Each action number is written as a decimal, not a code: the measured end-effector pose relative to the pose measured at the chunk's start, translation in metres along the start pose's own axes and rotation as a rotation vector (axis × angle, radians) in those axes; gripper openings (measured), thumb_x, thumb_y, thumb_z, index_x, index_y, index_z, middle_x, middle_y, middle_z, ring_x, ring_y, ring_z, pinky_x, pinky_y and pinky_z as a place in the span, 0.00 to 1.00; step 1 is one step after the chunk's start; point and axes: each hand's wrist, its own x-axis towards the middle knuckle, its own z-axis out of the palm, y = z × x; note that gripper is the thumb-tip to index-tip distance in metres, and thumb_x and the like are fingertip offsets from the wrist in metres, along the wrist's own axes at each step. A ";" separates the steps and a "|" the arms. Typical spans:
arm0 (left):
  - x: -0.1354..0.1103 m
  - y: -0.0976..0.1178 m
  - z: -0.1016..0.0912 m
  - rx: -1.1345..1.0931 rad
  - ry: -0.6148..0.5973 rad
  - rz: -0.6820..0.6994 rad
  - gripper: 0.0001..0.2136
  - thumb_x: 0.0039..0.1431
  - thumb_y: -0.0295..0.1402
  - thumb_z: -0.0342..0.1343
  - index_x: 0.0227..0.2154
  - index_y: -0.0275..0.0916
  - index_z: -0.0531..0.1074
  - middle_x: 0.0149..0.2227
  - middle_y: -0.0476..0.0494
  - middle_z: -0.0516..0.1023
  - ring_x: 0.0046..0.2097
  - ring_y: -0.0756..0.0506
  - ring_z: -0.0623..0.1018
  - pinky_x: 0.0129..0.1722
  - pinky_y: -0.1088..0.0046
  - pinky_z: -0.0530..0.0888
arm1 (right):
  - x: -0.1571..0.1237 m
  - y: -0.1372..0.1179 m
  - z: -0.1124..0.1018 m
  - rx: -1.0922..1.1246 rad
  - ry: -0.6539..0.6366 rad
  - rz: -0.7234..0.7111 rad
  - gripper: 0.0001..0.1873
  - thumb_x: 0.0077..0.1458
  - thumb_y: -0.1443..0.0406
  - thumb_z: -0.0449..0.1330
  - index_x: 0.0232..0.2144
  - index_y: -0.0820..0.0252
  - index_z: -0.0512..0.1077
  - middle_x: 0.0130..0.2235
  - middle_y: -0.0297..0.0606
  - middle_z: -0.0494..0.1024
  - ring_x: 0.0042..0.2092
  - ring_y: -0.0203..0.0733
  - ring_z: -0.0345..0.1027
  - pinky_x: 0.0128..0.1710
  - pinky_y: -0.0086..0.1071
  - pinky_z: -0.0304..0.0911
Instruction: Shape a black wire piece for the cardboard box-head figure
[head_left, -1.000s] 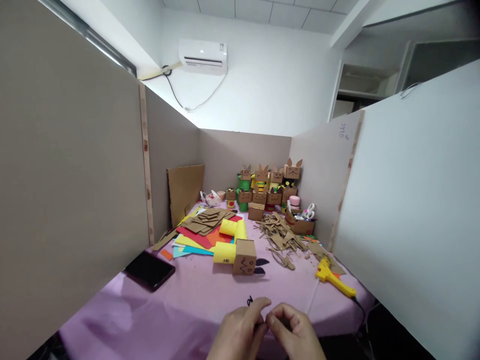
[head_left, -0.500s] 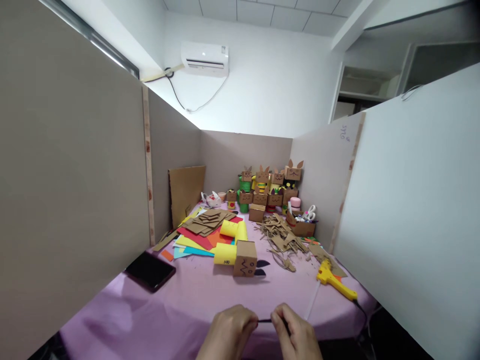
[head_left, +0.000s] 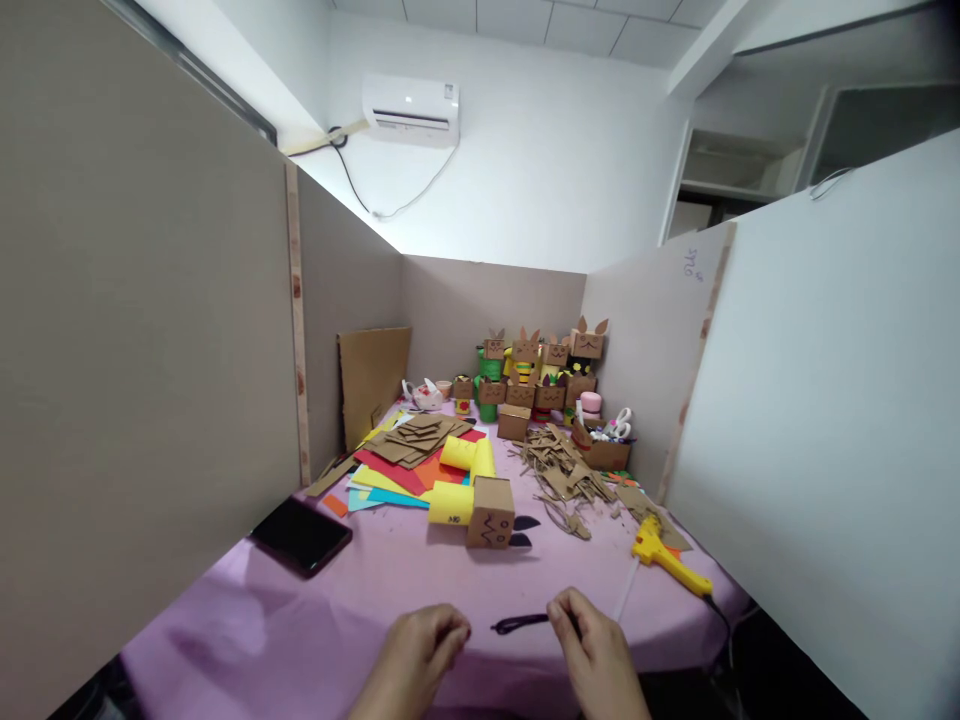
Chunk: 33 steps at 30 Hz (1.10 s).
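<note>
My right hand [head_left: 591,645] pinches a thin black strip [head_left: 521,623] near the front of the table. The strip's free end, doubled into a narrow loop, points left toward my other hand. My left hand [head_left: 420,645] is apart from the strip, its thumb and fingers pressed together. A tiny dark spot shows at its fingertips; whether that is something held I cannot make out. Beyond both hands a cardboard box head [head_left: 491,512] with a drawn face and two black ears lies on its side, joined to a yellow paper tube [head_left: 450,503].
A phone [head_left: 301,537] lies at left, a yellow glue gun [head_left: 667,560] with its cord at right. Behind are cardboard pieces [head_left: 416,440] over coloured paper, cardboard scraps [head_left: 562,465], a box with scissors [head_left: 606,455], and several finished cardboard figures [head_left: 521,395]. Partition walls flank the table.
My left hand has let go of the black strip and moved left, baring its looped end. My right hand keeps hold of it, slightly raised.
</note>
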 end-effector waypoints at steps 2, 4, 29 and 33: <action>0.003 0.001 -0.003 -0.094 0.069 -0.023 0.11 0.54 0.32 0.48 0.33 0.36 0.75 0.33 0.41 0.80 0.25 0.49 0.76 0.27 0.76 0.71 | 0.004 -0.001 -0.003 -0.004 -0.014 0.030 0.19 0.58 0.52 0.46 0.21 0.55 0.60 0.19 0.29 0.64 0.24 0.39 0.60 0.26 0.29 0.51; 0.006 0.009 0.002 -0.254 0.082 -0.009 0.13 0.55 0.34 0.48 0.40 0.36 0.73 0.43 0.37 0.77 0.24 0.50 0.76 0.27 0.75 0.72 | 0.006 -0.003 -0.005 -0.009 -0.049 0.043 0.19 0.58 0.52 0.46 0.21 0.56 0.59 0.20 0.30 0.65 0.24 0.39 0.61 0.26 0.29 0.51; 0.015 0.021 0.049 0.083 -0.107 0.260 0.14 0.59 0.30 0.45 0.24 0.36 0.74 0.26 0.36 0.79 0.29 0.43 0.76 0.28 0.74 0.66 | 0.004 -0.015 -0.001 0.140 -0.276 0.100 0.11 0.51 0.62 0.52 0.19 0.58 0.62 0.21 0.29 0.63 0.26 0.37 0.58 0.27 0.29 0.50; 0.019 0.026 0.048 -0.121 -0.101 0.174 0.12 0.55 0.31 0.49 0.22 0.37 0.75 0.25 0.39 0.77 0.29 0.44 0.74 0.30 0.74 0.64 | 0.009 -0.013 -0.005 0.214 -0.290 0.133 0.12 0.51 0.61 0.53 0.18 0.59 0.62 0.20 0.28 0.61 0.25 0.36 0.56 0.26 0.29 0.50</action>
